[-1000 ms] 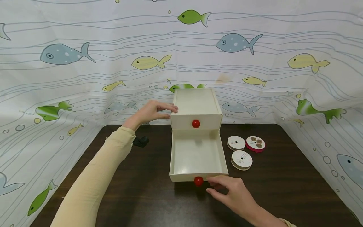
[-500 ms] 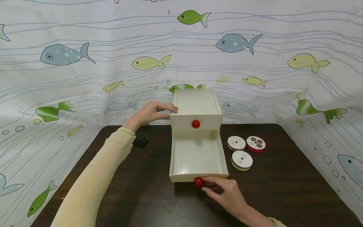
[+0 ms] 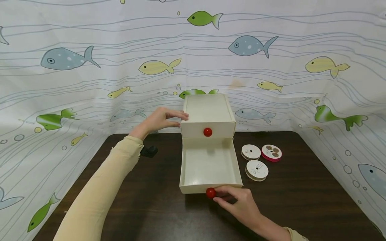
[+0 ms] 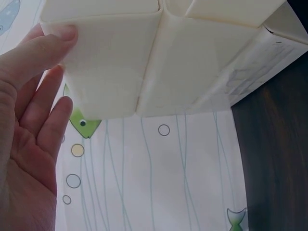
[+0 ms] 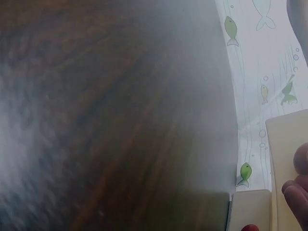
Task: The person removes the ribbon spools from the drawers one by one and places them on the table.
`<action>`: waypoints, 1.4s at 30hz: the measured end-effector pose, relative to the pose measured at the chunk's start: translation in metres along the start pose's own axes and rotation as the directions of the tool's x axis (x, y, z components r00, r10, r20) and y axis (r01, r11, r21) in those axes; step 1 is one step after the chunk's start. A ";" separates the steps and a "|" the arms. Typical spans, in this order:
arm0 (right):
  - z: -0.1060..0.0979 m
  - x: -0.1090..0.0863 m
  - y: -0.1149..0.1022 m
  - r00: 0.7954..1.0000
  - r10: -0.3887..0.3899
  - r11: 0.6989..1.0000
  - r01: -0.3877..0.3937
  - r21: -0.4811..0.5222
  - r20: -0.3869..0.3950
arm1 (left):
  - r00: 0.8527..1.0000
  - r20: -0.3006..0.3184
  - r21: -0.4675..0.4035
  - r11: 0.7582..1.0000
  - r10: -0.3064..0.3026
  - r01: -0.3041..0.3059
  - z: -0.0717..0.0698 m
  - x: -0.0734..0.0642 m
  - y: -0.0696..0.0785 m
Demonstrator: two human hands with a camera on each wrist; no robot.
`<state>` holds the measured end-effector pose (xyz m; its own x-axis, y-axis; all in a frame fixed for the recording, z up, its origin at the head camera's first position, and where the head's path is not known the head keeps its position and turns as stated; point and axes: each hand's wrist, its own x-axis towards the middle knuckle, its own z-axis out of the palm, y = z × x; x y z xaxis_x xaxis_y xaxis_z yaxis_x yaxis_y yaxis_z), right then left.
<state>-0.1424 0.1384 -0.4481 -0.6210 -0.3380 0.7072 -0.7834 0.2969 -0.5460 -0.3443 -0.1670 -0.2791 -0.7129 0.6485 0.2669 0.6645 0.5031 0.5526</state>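
Observation:
A cream box with two drawers (image 3: 208, 107) stands in the middle of the dark table; its lower drawer (image 3: 210, 162) is pulled out and shows a bare bottom. My left hand (image 3: 158, 119) rests on the box's upper left edge, fingers over the top and thumb at the side; the left wrist view shows the digits against the cream wall (image 4: 103, 67). My right hand (image 3: 239, 202) pinches the red round knob (image 3: 210, 193) on the lower drawer's front. The upper drawer, with a red knob (image 3: 207, 132), is closed. Only fingertips (image 5: 294, 195) of the right hand show in its wrist view.
Right of the box lie three ribbon spools: a white one (image 3: 251, 152), one with pink ribbon (image 3: 271, 152) and a nearer white one (image 3: 257, 170). A fish-print sheet (image 3: 208, 73) hangs behind and beside the table (image 3: 150, 204). A small black object (image 3: 149, 151) shows by the left wrist.
My right hand has moved slightly left, from beside the lower knob to a thumb-and-finger hold on it. The left hand and the drawers have stayed in place.

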 end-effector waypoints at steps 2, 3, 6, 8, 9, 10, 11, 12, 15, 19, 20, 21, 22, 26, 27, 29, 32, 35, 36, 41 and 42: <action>-0.001 0.002 0.000 1.000 -0.011 1.000 0.011 -0.011 -0.003 | 1.000 0.000 0.002 1.000 0.002 -0.002 0.000 -0.001 0.001; -0.001 0.004 0.001 1.000 -0.015 1.000 0.015 -0.016 -0.005 | 1.000 0.002 0.001 1.000 0.004 -0.004 0.000 -0.001 0.001; -0.002 0.009 0.002 1.000 -0.014 1.000 0.014 -0.026 -0.011 | 1.000 0.006 0.001 1.000 0.012 -0.012 0.000 -0.001 0.001; -0.003 0.013 0.003 1.000 -0.015 1.000 0.014 -0.027 -0.009 | 1.000 0.004 0.007 1.000 0.018 -0.019 -0.001 -0.001 0.001; -0.003 0.015 0.003 1.000 -0.011 1.000 0.011 -0.026 -0.007 | 1.000 0.003 0.009 1.000 0.021 -0.021 -0.001 -0.001 0.001; -0.003 0.017 0.004 1.000 -0.007 1.000 0.007 -0.027 -0.003 | 1.000 0.001 0.012 1.000 0.023 -0.023 -0.001 -0.001 0.000; -0.003 0.019 0.005 1.000 -0.005 1.000 0.005 -0.031 0.000 | 1.000 0.000 0.014 1.000 0.026 -0.026 -0.001 -0.001 0.000; -0.004 0.021 0.006 1.000 0.003 0.999 -0.003 -0.033 0.003 | 1.000 0.000 0.015 1.000 0.027 -0.027 -0.001 -0.001 0.000; -0.005 0.027 0.008 0.999 0.034 0.998 -0.034 -0.045 0.003 | 1.000 0.003 0.013 1.000 0.022 -0.022 -0.001 -0.001 0.000; -0.007 0.037 0.011 0.996 0.090 0.995 -0.090 -0.053 0.001 | 1.000 0.007 0.014 1.000 0.016 -0.016 -0.001 0.000 0.000; -0.007 0.039 0.013 0.995 0.099 0.994 -0.099 -0.055 0.003 | 1.000 0.007 0.013 1.000 0.015 -0.015 -0.001 0.000 0.000; -0.007 0.041 0.014 0.994 0.113 0.992 -0.112 -0.056 0.008 | 1.000 0.008 0.010 1.000 0.015 -0.015 -0.001 0.000 -0.001; -0.007 0.043 0.016 0.993 0.121 0.991 -0.121 -0.055 0.012 | 1.000 0.008 0.008 1.000 0.015 -0.015 -0.001 0.000 -0.001; -0.005 0.053 0.026 0.990 0.139 0.989 -0.138 -0.058 0.016 | 1.000 0.008 0.003 1.000 0.008 -0.008 -0.001 0.000 -0.002; -0.005 0.056 0.028 0.990 0.141 0.988 -0.140 -0.061 0.012 | 1.000 0.007 0.002 1.000 0.007 -0.007 -0.001 0.000 -0.002; -0.004 0.061 0.034 0.990 0.142 0.988 -0.141 -0.067 -0.003 | 1.000 0.008 0.002 1.000 0.005 -0.005 0.000 0.001 -0.002; -0.003 0.067 0.040 0.989 0.146 0.986 -0.147 -0.075 -0.020 | 1.000 0.009 -0.006 1.000 0.004 -0.004 0.000 0.001 -0.001; -0.003 0.072 0.045 0.989 0.146 0.986 -0.147 -0.079 -0.025 | 1.000 0.012 -0.015 1.000 0.002 -0.002 0.000 0.001 -0.001; -0.003 0.074 0.046 0.989 0.146 0.986 -0.147 -0.079 -0.022 | 1.000 0.012 -0.016 1.000 0.000 0.000 0.001 0.001 -0.002; -0.003 0.082 0.053 0.989 0.145 0.986 -0.145 -0.085 -0.011 | 1.000 0.006 -0.023 1.000 0.004 -0.004 0.001 0.000 -0.003; -0.003 0.083 0.055 0.989 0.147 0.985 -0.147 -0.087 -0.009 | 1.000 0.005 -0.025 1.000 0.006 -0.006 0.001 0.000 -0.003</action>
<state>-0.2365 0.1290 -0.4181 -0.7290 -0.2823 0.6236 -0.6783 0.4204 -0.6027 -0.3459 -0.1684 -0.2814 -0.7079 0.6541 0.2665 0.6629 0.4851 0.5703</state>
